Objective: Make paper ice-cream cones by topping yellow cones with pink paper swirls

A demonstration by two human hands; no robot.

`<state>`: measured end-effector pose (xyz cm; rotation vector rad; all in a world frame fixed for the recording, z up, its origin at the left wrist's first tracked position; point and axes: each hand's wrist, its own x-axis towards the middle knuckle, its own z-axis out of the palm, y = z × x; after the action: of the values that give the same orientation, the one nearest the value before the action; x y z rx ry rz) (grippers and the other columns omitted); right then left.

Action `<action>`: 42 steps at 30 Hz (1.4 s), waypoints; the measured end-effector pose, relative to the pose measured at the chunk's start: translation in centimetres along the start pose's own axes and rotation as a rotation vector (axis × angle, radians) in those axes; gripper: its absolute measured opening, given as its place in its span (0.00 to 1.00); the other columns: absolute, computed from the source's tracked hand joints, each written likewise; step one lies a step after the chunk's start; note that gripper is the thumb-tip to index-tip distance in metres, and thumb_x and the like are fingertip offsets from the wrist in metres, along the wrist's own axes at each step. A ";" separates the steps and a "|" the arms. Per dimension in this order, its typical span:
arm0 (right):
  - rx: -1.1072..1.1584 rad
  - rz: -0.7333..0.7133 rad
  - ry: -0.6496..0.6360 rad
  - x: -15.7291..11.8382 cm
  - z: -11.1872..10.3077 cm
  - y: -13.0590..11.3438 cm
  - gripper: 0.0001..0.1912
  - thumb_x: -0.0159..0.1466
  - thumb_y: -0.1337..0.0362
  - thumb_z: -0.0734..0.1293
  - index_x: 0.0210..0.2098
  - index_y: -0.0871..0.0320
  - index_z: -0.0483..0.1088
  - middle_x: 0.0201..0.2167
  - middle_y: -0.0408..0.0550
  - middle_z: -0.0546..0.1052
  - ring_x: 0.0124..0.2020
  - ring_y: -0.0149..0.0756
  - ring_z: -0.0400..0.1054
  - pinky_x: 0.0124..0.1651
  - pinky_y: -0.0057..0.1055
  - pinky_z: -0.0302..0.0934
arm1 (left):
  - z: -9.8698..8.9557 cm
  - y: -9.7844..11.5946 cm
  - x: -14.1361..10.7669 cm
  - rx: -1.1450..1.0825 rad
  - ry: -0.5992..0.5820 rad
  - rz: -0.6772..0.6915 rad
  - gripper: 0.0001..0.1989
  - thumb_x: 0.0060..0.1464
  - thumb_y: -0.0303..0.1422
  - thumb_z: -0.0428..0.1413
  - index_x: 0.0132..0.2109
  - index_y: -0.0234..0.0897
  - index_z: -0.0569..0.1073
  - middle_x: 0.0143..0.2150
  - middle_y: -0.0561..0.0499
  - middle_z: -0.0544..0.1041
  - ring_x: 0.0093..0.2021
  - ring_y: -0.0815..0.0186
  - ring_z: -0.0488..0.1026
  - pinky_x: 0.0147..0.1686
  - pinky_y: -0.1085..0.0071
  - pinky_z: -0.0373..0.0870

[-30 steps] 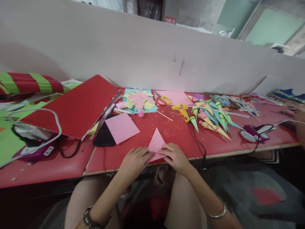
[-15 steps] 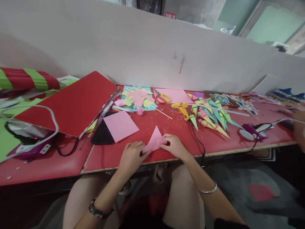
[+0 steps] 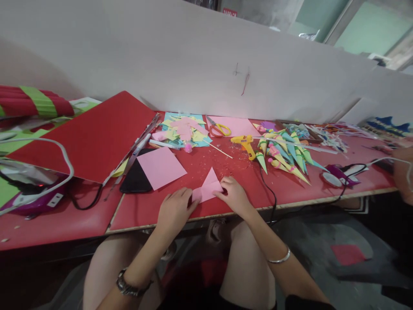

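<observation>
A small piece of folded pink paper (image 3: 209, 187) lies near the table's front edge, one pointed corner facing away from me. My left hand (image 3: 177, 207) pinches its left end between thumb and fingers. At the opposite end, my right hand (image 3: 235, 193) grips the paper in the same way. Just left of it, a square pink sheet (image 3: 161, 167) rests partly over a black phone-like slab (image 3: 135, 177). A yellow glue gun (image 3: 244, 145) lies beyond my right hand, beside a heap of yellow, blue and green paper cones (image 3: 287, 155).
Scissors (image 3: 219, 128) and layered paper cut-outs (image 3: 185, 128) lie toward the white partition (image 3: 180, 60). A large red board (image 3: 90, 137) leans at left above a purple power strip (image 3: 35, 198). Another power strip (image 3: 342, 175) with cords sits right, near a person's arm (image 3: 403, 172).
Both hands have moved slightly apart along the paper's lower part, and its folded band now shows more widely beneath the point. The whole view has shifted slightly.
</observation>
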<state>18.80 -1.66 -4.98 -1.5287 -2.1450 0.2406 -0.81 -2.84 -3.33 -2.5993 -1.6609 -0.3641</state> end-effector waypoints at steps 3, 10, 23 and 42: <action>-0.028 0.002 0.003 0.0 0.0 -0.1 0.13 0.59 0.59 0.64 0.20 0.58 0.62 0.26 0.45 0.67 0.32 0.34 0.61 0.35 0.28 0.55 | 0.3 -0.6 0.3 -0.026 0.077 0.090 0.16 0.56 0.36 0.48 0.50 0.35 0.66 0.46 0.42 0.70 0.37 0.63 0.72 0.32 0.70 0.67; -0.034 -0.019 -0.018 0.3 0.0 0.0 0.15 0.61 0.58 0.62 0.21 0.59 0.63 0.27 0.45 0.68 0.32 0.33 0.61 0.35 0.27 0.56 | -0.9 -1.1 1.5 0.097 -0.092 0.525 0.21 0.57 0.24 0.46 0.54 0.50 0.64 0.53 0.50 0.69 0.47 0.60 0.65 0.44 0.64 0.61; -0.082 0.001 0.012 0.2 0.3 -0.1 0.13 0.60 0.62 0.62 0.42 0.61 0.66 0.37 0.52 0.70 0.40 0.40 0.62 0.41 0.34 0.59 | -2.2 -4.3 -0.8 0.047 -0.203 0.604 0.20 0.55 0.25 0.47 0.55 0.46 0.65 0.53 0.51 0.72 0.49 0.64 0.68 0.49 0.66 0.56; -0.206 -0.217 -0.119 -3.7 -1.0 -2.0 0.20 0.63 0.54 0.56 0.52 0.50 0.64 0.58 0.52 0.60 0.57 0.46 0.51 0.57 0.47 0.47 | -1.9 -5.2 -2.2 -0.068 -0.235 0.539 0.25 0.52 0.42 0.52 0.57 0.47 0.62 0.58 0.50 0.66 0.56 0.62 0.62 0.54 0.66 0.55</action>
<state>18.54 -5.98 -4.32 -1.4033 -2.4734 0.0379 -6.71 -2.89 -2.42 -3.0872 -0.9275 -0.0920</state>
